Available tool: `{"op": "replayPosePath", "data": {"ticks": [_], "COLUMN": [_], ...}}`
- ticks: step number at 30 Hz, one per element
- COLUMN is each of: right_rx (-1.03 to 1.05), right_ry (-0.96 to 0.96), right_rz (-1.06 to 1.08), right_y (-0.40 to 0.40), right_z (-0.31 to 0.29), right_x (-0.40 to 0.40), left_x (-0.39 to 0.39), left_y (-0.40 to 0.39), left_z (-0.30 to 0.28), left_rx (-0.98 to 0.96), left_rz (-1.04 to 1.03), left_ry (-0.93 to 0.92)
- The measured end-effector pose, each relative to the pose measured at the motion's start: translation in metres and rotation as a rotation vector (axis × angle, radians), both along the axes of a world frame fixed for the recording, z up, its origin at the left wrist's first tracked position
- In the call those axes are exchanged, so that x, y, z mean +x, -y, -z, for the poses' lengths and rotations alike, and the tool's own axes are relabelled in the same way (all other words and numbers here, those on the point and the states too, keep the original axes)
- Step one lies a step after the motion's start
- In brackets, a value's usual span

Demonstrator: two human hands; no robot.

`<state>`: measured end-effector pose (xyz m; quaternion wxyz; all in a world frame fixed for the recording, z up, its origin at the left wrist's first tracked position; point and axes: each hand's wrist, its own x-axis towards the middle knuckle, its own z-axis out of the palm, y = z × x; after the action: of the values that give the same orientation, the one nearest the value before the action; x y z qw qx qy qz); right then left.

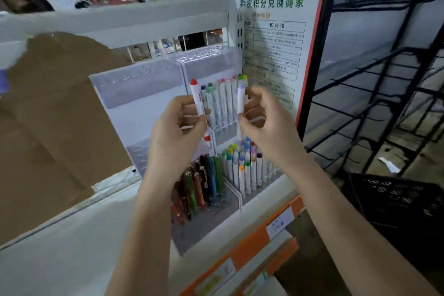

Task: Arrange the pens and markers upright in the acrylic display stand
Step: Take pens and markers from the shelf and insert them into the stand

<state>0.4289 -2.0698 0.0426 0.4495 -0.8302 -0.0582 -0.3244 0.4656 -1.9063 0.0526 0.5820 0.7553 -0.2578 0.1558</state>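
**At the display stand: two markers in hand, unplaced**

In front of the acrylic stand point(144, 94), left hand point(176, 134) fingers pinch a red-capped marker point(198, 103); right hand point(266, 122) fingers pinch a purple-capped marker point(241, 97). Risk: crowded upper row point(223, 103) knocked askew on insertion, likely if lowered tilted.

White shop shelving point(115, 19) with orange price strips point(254, 243), brown cardboard point(55, 113) at left, a printed notice board point(274, 31) beside black wire racks point(384, 94), under dim light.

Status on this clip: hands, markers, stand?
Left hand grips red marker, upright. Right hand pinches lilac marker. Both off the stand, in front of its upper row. Nothing blocking.
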Motion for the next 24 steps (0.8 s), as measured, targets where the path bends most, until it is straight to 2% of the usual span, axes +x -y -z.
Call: {"op": "replayPosePath", "data": {"ticks": [5,13,20,24], "right_rx": [0.01,-0.083,-0.263,-0.277], "right_ry": [0.072,0.155,0.196,0.188], "right_rz": [-0.121,-0.351,-0.433,-0.437], "right_y": [0.013,0.02,0.015,0.016], "right_z": [-0.016,-0.024,-0.013,-0.014], "right_x": [0.052,0.121,0.139,0.14], "left_x": [0.034,0.052,0.051,0.048], "left_y": [0.019,0.036,0.04,0.039], "left_z": [-0.003,0.0,0.003,0.005], "left_rx": [-0.016,-0.059,-0.057,-0.048], "left_rz": [-0.07,-0.332,-0.417,-0.45], "left_ry": [-0.026,-0.046,-0.065,-0.072]}}
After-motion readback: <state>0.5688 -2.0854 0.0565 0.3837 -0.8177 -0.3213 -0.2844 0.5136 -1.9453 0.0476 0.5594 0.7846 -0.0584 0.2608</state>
